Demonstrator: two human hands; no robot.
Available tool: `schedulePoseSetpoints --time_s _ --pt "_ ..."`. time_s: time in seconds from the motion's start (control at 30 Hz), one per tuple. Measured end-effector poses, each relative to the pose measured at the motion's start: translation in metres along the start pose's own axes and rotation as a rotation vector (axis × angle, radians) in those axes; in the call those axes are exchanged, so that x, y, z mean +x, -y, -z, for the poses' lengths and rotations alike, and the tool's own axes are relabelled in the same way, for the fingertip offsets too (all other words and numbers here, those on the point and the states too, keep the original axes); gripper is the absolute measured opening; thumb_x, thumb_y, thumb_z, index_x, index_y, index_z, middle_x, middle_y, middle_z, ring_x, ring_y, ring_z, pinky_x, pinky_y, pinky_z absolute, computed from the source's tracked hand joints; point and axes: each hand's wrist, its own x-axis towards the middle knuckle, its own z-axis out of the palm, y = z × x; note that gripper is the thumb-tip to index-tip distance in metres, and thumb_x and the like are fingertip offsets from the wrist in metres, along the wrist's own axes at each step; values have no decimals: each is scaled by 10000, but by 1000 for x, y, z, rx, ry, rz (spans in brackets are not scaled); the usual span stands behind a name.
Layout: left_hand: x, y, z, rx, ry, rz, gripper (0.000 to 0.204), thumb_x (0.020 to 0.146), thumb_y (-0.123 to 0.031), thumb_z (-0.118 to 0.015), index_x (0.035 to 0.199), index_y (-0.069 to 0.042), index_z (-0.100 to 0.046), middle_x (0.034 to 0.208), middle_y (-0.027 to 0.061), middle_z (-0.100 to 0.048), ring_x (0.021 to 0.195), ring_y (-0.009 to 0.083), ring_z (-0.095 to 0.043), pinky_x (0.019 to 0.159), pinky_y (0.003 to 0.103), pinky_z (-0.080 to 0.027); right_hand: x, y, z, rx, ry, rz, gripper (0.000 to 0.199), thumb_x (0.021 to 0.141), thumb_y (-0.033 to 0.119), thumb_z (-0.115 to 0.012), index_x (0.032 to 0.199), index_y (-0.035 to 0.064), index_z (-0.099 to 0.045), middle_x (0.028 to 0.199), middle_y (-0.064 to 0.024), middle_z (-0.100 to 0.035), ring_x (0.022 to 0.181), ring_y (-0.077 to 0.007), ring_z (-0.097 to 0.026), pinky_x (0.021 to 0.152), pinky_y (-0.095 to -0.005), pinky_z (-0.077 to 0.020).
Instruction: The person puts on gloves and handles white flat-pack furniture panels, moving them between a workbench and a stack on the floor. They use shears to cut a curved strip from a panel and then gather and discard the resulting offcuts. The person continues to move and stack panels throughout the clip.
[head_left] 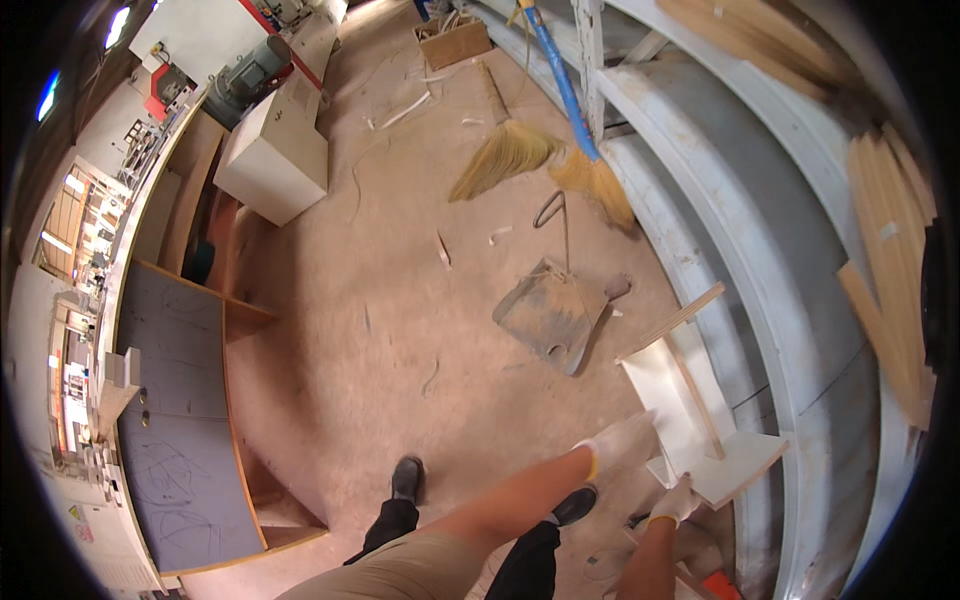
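At the lower right I have a small assembly of white boards with bare wooden edges (740, 462); its shape resembles part of a shelf or drawer. My right hand (678, 502), in a pale glove with a yellow cuff, grips the near edge of this piece. Reaching across from the left, my left hand (620, 442) wears a similar glove and comes up beside the piece. Motion smears its fingers, so I cannot tell whether they touch the boards. A thin wooden strip (675, 322) sticks out at the far end of the assembly.
A worn metal dustpan (545, 315) with a wire handle lies ahead on the floor. Beyond are straw brooms (507, 155), one blue-handled, and a wooden box (452, 45). Blue-grey metal racking (715, 250) lines the right; a grey-doored workbench (175, 400) and white cabinet (275, 155) flank the left.
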Motion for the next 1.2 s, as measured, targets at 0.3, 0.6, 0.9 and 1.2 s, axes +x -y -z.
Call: schedulePoseSetpoints --time_s 0.3,0.6,0.9,1.2 --pt "-393 159 94 -884 -305 1160 409 1098 -507 -406 1232 -182 -614 1240 56 -646 1183 238 -619 998 414 -502 -175 -27 129 -654 605 171 461 1004 298 -592 1404 74 -635 1358 -181 -689 1227 -342 -664 1069 -417 -508" --pt "-351 114 164 -669 -53 1231 615 1047 -719 -357 733 -196 -434 595 25 -347 456 202 -292 433 345 -201 -503 -195 405 -866 587 -333 432 943 304 -640 1283 52 -729 1226 -217 -743 1181 -385 -691 1005 -439 -551" --pt "-238 -67 89 152 278 635 480 1032 -522 -533 1144 -63 -612 1087 187 -589 1011 319 -539 838 435 -430 -507 -201 468 -267 -14 -620 493 934 294 -604 1357 50 -675 1266 -269 -718 1213 -391 -687 1044 -428 -523" --pt "-173 -295 -322 920 607 -451 445 1032 -407 -576 1215 -26 -717 1252 209 -711 1191 388 -659 1051 436 -497 -512 -104 658 -297 -282 28 382 856 38 -713 1237 64 -703 996 -183 -735 916 -412 -715 812 -451 -588"
